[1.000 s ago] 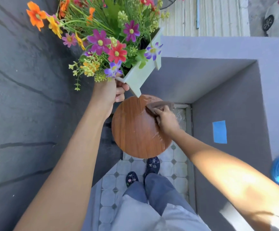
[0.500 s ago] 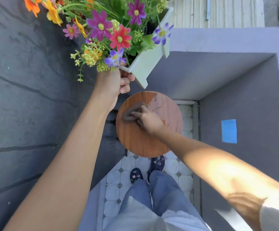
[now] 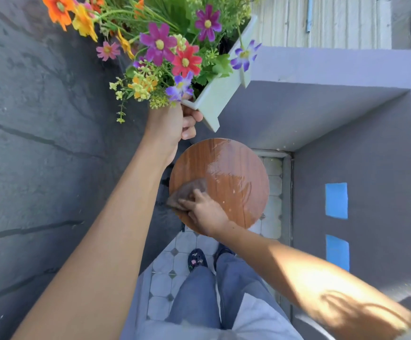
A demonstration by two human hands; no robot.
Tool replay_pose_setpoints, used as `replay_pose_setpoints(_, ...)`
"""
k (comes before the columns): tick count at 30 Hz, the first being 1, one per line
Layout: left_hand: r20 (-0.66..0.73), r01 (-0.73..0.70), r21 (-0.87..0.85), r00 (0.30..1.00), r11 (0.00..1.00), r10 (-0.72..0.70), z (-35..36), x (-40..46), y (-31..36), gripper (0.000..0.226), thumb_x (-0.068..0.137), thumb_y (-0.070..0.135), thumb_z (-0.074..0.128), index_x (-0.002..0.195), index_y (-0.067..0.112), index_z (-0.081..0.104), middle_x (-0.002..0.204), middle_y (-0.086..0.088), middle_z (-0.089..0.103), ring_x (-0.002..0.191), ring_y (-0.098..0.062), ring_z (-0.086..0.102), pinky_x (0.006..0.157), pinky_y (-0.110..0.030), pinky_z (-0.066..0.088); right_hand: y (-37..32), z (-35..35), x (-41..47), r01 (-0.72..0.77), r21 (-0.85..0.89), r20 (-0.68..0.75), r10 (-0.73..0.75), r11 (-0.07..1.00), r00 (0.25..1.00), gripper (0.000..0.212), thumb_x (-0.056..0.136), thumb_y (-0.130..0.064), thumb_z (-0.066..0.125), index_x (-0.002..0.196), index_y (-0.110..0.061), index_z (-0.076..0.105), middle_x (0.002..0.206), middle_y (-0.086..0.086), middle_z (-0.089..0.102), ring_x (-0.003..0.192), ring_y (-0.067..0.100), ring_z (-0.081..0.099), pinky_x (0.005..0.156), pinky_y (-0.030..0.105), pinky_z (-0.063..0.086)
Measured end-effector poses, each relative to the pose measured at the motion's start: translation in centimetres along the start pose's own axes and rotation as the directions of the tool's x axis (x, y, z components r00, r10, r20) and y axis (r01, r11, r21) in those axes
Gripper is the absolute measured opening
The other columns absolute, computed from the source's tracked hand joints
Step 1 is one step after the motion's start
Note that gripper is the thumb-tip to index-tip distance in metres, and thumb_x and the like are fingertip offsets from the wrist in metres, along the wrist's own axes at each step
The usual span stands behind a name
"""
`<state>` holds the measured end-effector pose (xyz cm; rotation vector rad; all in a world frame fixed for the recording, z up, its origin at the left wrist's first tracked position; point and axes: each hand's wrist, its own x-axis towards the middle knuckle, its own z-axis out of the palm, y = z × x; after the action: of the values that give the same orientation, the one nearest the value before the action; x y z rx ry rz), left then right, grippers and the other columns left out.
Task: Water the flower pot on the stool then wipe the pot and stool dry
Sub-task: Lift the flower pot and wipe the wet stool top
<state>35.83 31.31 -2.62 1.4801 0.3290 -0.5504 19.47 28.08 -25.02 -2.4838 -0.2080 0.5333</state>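
Bright daylight from the right lights the person's right forearm (image 3: 322, 285); glare streaks the round brown wooden stool top (image 3: 231, 177). Wide-angle bending at edges.

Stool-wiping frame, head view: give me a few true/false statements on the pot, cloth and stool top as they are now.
1. The flower pot stands on the stool. False: the left hand holds it lifted clear.
2. The right hand presses a cloth on the stool. True.
3. The cloth is blue. False: it is brown.
4. The stool's far right part shows a wet sheen. True.
5. The pot is tilted. True.
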Motion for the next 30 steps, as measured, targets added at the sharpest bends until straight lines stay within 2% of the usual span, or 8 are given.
replay_pose_setpoints(3, 0.006, -0.018, -0.006, 1.0, 1.0, 0.018, 0.1, 0.1, -0.1, 0.032, 0.095, 0.008, 0.029, 0.068, 0.017, 0.043, 0.049, -0.002, 0.056, 0.041, -0.009, 0.031, 0.041, -0.024, 0.019, -1.1, 0.7, 1.4, 0.177, -0.092, 0.16, -0.161, 0.98, 0.974, 0.058, 0.091, -0.007, 0.055, 0.144, -0.028, 0.043, 0.122, 0.011, 0.042, 0.106, 0.034, 0.051, 0.075, 0.044, 0.055)
replay_pose_setpoints(6, 0.006, -0.027, -0.002, 1.0, 1.0, 0.027, 0.1, 0.2, -0.2, 0.03, 0.094, 0.007, 0.028, 0.069, 0.016, 0.042, 0.049, -0.003, 0.056, 0.04, -0.009, 0.031, 0.04, -0.023, 0.019, 0.8, -2.4, 4.3, 0.199, -0.129, 0.11, -0.185, 0.972, 0.977, 0.05, 0.095, -0.015, 0.051, 0.143, -0.031, 0.045, 0.125, 0.009, 0.045, 0.111, 0.032, 0.054, 0.079, 0.043, 0.056)
replay_pose_setpoints(9, -0.019, -0.017, 0.002, 1.0, 1.0, 0.017, 0.2, 0.1, -0.3, 0.03, 0.094, 0.007, 0.028, 0.069, 0.017, 0.041, 0.046, 0.0, 0.055, 0.041, -0.009, 0.029, 0.041, -0.023, 0.019, 5.1, -7.2, 8.1, -0.059, -0.067, -0.101, 0.052, 0.996, 0.994, 0.048, 0.091, -0.018, 0.05, 0.137, -0.032, 0.051, 0.121, 0.01, 0.048, 0.106, 0.034, 0.057, 0.082, 0.043, 0.054)
replay_pose_setpoints(13, -0.034, -0.02, 0.021, 0.999, 1.0, 0.02, 0.2, -0.2, -0.4, 0.031, 0.094, 0.006, 0.028, 0.069, 0.016, 0.043, 0.045, 0.002, 0.055, 0.045, -0.01, 0.029, 0.043, -0.025, 0.018, 8.1, -10.2, 9.0, -0.342, 0.12, -0.328, 0.363, 0.932, 0.872, 0.039, 0.087, -0.013, 0.046, 0.119, -0.026, 0.062, 0.11, 0.01, 0.049, 0.089, 0.035, 0.058, 0.073, 0.037, 0.045)
replay_pose_setpoints(16, -0.025, -0.016, -0.005, 1.0, 1.0, 0.016, 0.2, -0.2, -0.4, 0.032, 0.095, 0.006, 0.026, 0.071, 0.016, 0.045, 0.045, 0.001, 0.056, 0.042, -0.009, 0.031, 0.041, -0.023, 0.02, 6.0, -7.9, 8.4, -0.288, 0.082, -0.349, 0.298, 0.954, 0.889, 0.052, 0.087, -0.01, 0.049, 0.133, -0.034, 0.053, 0.114, 0.008, 0.049, 0.092, 0.03, 0.054, 0.075, 0.037, 0.048)
replay_pose_setpoints(21, -0.038, -0.051, 0.034, 0.998, 0.998, 0.052, 0.7, -0.6, -0.3, 0.035, 0.093, 0.004, 0.026, 0.066, 0.017, 0.044, 0.047, -0.001, 0.055, 0.045, -0.011, 0.027, 0.044, -0.025, 0.018, -0.6, -0.8, 5.4, -0.069, -0.007, -0.114, 0.068, 0.998, 0.991, 0.051, 0.092, -0.012, 0.054, 0.14, -0.028, 0.047, 0.119, 0.008, 0.045, 0.102, 0.032, 0.054, 0.078, 0.047, 0.056)
replay_pose_setpoints(25, -0.036, -0.06, 0.047, 0.997, 0.997, 0.062, 0.4, -1.0, -0.6, 0.037, 0.093, 0.004, 0.025, 0.065, 0.017, 0.044, 0.048, -0.001, 0.055, 0.045, -0.011, 0.027, 0.044, -0.026, 0.017, -0.2, -0.5, 3.2, 0.061, -0.016, -0.046, -0.062, 0.998, 0.997, 0.051, 0.092, -0.015, 0.052, 0.142, -0.026, 0.045, 0.119, 0.009, 0.043, 0.102, 0.034, 0.053, 0.077, 0.047, 0.056)
replay_pose_setpoints(30, -0.038, -0.056, 0.073, 0.998, 0.996, 0.059, -0.2, -1.7, -1.3, 0.036, 0.093, 0.004, 0.025, 0.068, 0.018, 0.047, 0.05, 0.0, 0.055, 0.046, -0.01, 0.028, 0.043, -0.023, 0.02, 8.4, -8.2, 4.1, -0.306, 0.106, -0.3, 0.323, 0.946, 0.898, 0.052, 0.088, -0.01, 0.05, 0.136, -0.031, 0.053, 0.116, 0.01, 0.047, 0.095, 0.035, 0.055, 0.079, 0.037, 0.047)
